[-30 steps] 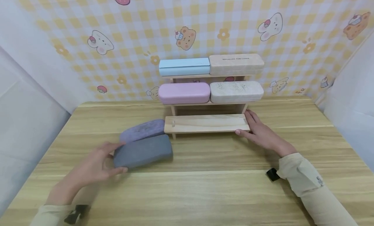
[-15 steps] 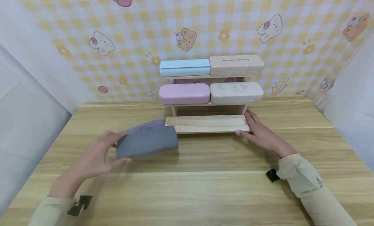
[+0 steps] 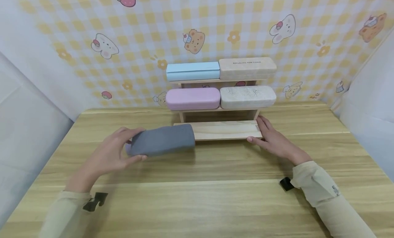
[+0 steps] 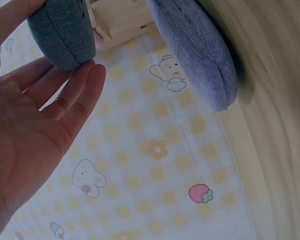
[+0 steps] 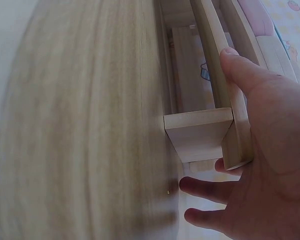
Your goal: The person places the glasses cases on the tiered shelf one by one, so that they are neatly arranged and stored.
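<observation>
My left hand grips a grey glasses case by its left end, thumb in front and fingers behind. The case is raised, its right end in front of the left part of the wooden shelf's lowest tier. Behind it a purple glasses case is almost wholly hidden in the head view; the left wrist view shows the purple case lying on the table. My right hand holds the right end of the lowest tier. In the right wrist view the thumb lies along its edge.
Two tiers above carry glasses cases: a pink one and a white one, then a light blue one and a beige one on top. A checked cloth hangs behind the wooden table.
My left hand has lifted the grey case and carried it up and right, covering the purple case and the tier's left end. The right hand stays on the shelf.
</observation>
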`<state>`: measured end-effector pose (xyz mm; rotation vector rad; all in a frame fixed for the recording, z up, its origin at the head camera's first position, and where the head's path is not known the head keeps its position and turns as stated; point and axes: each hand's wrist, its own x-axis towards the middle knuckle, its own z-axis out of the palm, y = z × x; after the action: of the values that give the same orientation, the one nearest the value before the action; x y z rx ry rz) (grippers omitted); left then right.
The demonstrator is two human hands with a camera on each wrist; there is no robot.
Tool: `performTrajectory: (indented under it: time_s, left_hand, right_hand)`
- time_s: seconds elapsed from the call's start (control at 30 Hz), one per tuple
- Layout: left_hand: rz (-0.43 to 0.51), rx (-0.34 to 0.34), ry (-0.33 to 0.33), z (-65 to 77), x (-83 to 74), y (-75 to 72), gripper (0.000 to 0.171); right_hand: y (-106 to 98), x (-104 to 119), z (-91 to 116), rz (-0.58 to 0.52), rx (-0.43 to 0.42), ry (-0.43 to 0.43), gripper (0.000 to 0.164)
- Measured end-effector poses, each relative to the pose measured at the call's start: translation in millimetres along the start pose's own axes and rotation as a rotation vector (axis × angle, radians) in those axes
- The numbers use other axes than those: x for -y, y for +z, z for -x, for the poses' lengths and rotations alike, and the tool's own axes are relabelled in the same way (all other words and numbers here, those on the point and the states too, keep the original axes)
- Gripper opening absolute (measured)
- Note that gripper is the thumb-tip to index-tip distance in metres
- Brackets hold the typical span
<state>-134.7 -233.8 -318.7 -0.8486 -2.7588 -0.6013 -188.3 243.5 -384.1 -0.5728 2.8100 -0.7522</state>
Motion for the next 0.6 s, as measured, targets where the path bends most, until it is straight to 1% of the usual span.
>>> performTrajectory:
  time_s: [0.17, 0.4, 0.6]
  left_hand:
    - [0.004, 0.028, -0.005, -14.8, 1.4, 4.4, 0.069]
    - [0.029, 0.075, -0.022, -35.0, -2.6, 11.6, 0.071]
    - [0.046, 0.093, -0.015, -46.8, -3.9, 21.5, 0.071]
  right_hand:
    - [1, -1, -1, -0.006, 0.003, -0.003, 0.090]
    - [2, -3, -1, 0.003, 0.000, 0.001, 0.090]
    - [2, -3, -2, -0.001, -0.005, 0.001, 0.090]
